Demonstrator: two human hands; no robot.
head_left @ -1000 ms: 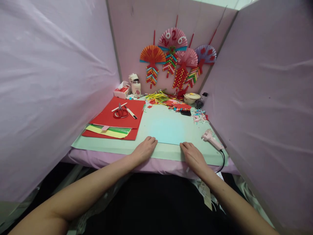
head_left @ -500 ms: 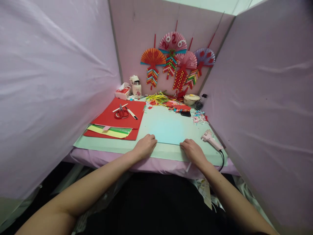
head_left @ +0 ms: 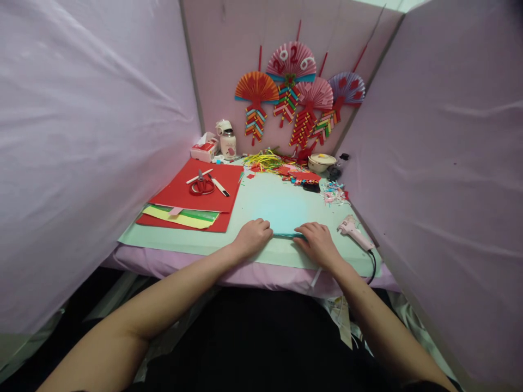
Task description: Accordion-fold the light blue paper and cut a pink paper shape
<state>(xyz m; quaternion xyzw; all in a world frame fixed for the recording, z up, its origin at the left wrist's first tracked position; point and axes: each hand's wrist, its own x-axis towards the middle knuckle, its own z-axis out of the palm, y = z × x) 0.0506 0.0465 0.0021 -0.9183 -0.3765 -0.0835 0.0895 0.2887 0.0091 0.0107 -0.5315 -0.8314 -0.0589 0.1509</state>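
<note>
A light blue paper sheet [head_left: 281, 209] lies on the pale green mat [head_left: 196, 242] in front of me. My left hand [head_left: 253, 238] rests on its near left corner with the fingers curled down onto the edge. My right hand [head_left: 316, 243] rests on its near right edge, fingers bent and pinching the paper, whose near edge looks folded up a little between the two hands.
Red, yellow and green sheets [head_left: 192, 204] lie stacked at left with red scissors [head_left: 201, 185] on top. A pink glue gun [head_left: 354, 231] lies at right. Paper scraps [head_left: 333, 193], a bowl [head_left: 321, 161], a jar [head_left: 227, 144] and tissue box [head_left: 203, 148] sit at the back. Paper fans [head_left: 292, 81] hang on the wall.
Both hands have slid forward and closer together along the blue sheet's near edge, and that edge now looks lifted or folded over.
</note>
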